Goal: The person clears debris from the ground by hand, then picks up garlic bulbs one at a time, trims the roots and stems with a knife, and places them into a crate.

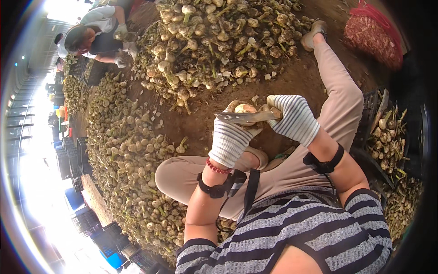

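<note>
Both my hands wear white gloves with dark stripes. My left hand is closed around a garlic bulb, whose pale, peeled-looking side faces up between thumb and fingers. In my right hand is a knife, gripped near its handle, most of which the fingers hide. Its broad blade, with a few holes near the tip, points left and lies across the front of the bulb. From this angle I cannot tell whether the edge touches the bulb. The two hands are held close together above my lap.
A large garlic heap rises in front of me, and another garlic pile spreads along my left. To my right stands a dark crate of garlic; beyond my foot sits a red mesh bag. A co-worker in gloves crouches at far left.
</note>
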Motion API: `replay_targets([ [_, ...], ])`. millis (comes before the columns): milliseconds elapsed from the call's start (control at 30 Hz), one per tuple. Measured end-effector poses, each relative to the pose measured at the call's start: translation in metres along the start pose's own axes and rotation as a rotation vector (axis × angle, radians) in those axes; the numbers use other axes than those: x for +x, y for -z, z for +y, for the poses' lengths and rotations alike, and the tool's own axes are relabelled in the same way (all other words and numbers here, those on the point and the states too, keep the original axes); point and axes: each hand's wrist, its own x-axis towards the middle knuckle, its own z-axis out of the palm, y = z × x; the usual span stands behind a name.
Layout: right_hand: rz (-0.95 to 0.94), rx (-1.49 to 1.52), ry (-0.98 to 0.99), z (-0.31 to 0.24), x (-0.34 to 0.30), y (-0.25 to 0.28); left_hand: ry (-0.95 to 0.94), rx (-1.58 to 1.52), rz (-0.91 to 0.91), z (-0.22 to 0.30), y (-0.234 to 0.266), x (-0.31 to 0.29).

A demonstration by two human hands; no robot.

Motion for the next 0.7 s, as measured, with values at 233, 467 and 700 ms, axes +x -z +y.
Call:
replay_targets([
  [233,0.046,-0.083,-0.133,0.019,0.003,-0.011,0.199,-0.23,0.072,0.018,0.007,0.0],
  [467,0.166,0.106,-0.458,0.099,-0.02,-0.041,-0.062,-0.394,0.31,-0.011,-0.008,0.021],
  [700,0.226,0.419,-0.605,0.066,-0.024,-0.033,0.359,-1.608,0.637,-0.06,-0.023,0.034],
])
